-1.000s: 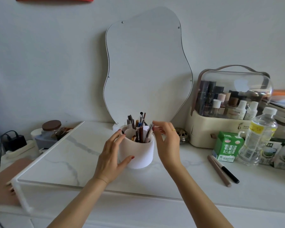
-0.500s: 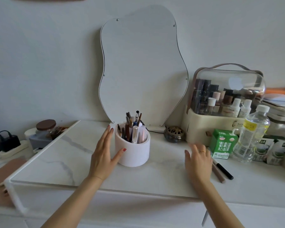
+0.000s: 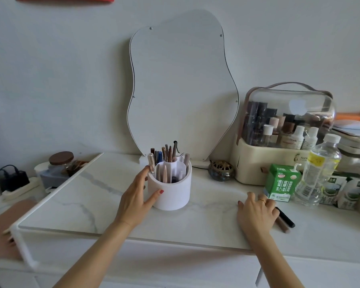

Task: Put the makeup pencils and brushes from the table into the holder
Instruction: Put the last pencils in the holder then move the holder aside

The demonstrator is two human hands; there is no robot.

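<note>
— Marble-patterned white tabletop [image 3: 104,206] is running along the near edge, and the right hand [image 3: 256,213] is lying on it palm down, fingers loosely spread and holding nothing, covering the near ends of two pencils.

— Which two?

— A brown pencil [image 3: 283,225] and a black pencil [image 3: 286,217], lying side by side and almost touching, pointing toward the near right. Both are slim and smooth, so I am guessing they are liable to roll under a careless pinch.

— So which step is going on?

— Picking up the last two loose items, I am judging. The next move is calling for the fingers to curl and pinch one or both shafts, then carry them left to the holder.

— And the other hand?

— The left hand [image 3: 135,196] is cupping the side of the white round holder [image 3: 173,194], thumb in front and fingers behind, bracing it.

— How is the holder looking?

— It is standing upright near the table's middle, divided inside into compartments and already bristling with pencils and brushes. Behind it a wavy-edged mirror [image 3: 181,86] is leaning on the wall.
</note>
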